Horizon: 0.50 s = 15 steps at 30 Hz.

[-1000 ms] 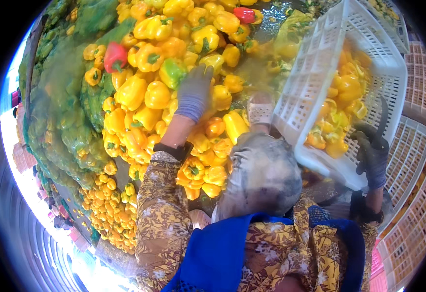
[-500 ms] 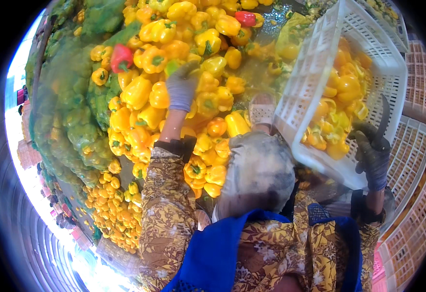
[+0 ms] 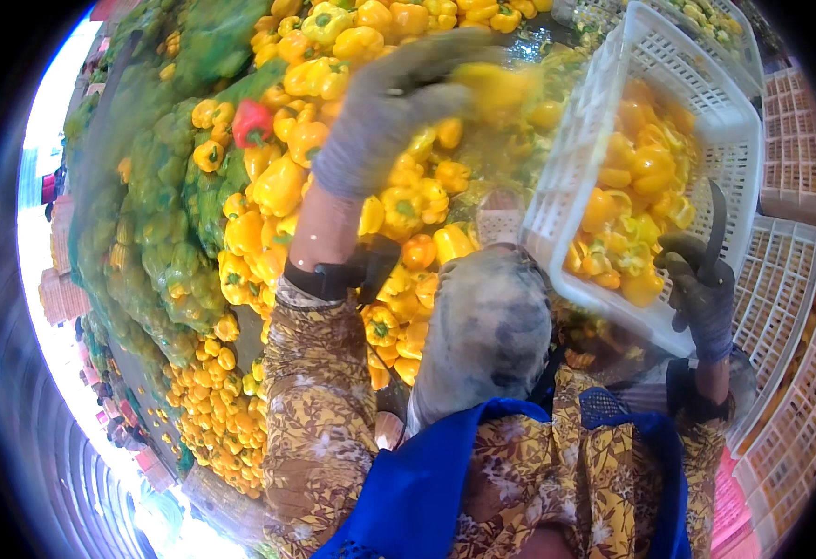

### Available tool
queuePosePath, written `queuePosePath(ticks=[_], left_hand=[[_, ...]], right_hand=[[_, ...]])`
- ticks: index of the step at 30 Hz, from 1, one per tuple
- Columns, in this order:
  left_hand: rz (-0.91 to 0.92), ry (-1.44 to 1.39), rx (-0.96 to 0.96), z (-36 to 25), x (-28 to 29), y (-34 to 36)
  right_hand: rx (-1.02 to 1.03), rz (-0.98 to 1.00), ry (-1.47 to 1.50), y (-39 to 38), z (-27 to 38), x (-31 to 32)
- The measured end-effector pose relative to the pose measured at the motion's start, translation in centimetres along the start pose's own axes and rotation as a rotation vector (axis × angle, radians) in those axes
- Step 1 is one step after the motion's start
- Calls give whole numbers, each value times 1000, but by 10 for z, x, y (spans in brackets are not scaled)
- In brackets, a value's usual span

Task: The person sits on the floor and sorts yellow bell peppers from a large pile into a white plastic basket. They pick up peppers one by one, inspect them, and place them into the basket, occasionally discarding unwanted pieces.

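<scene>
My left hand point(image 3: 403, 102), in a pale glove, is raised over the pile of yellow bell peppers point(image 3: 278, 186). Its fingers reach out to the right with the thumb apart, smeared by motion. Just off the fingertips is a blurred yellow bell pepper point(image 3: 499, 88). At the right, my gloved right hand point(image 3: 701, 298) is closed around a knife point(image 3: 715, 219) whose curved blade points up. It is beside the near right corner of a tilted white plastic crate point(image 3: 557, 200). Inside the crate lie yellow peppers and cut pieces point(image 3: 646, 172).
Green net sacks of peppers point(image 3: 152, 233) line the left side. A red pepper point(image 3: 252, 123) sits on the pile. More slatted crates point(image 3: 781, 279) stand at the right. Smaller yellow peppers point(image 3: 217, 415) spread at the lower left. My shoe point(image 3: 499, 219) rests beside the crate.
My left hand has risen from the pile and swung right, its fingers opening out. A blurred yellow pepper now shows at its fingertips. My right hand keeps the knife in nearly the same place.
</scene>
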<state>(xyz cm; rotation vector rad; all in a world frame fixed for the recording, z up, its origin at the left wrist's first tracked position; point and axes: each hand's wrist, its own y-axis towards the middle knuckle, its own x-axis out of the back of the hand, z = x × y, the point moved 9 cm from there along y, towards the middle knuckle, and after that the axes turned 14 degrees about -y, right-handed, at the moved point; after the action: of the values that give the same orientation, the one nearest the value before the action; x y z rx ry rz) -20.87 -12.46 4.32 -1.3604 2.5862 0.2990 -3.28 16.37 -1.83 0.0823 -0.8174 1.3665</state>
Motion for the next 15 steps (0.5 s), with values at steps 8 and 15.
queuePosePath(ticks=[8, 15], left_hand=[[172, 1747, 569, 97, 143, -60], [196, 1831, 641, 125, 155, -80]], right_hand=[[0, -136, 16, 2, -12, 29], [-25, -46, 12, 9, -1, 9]])
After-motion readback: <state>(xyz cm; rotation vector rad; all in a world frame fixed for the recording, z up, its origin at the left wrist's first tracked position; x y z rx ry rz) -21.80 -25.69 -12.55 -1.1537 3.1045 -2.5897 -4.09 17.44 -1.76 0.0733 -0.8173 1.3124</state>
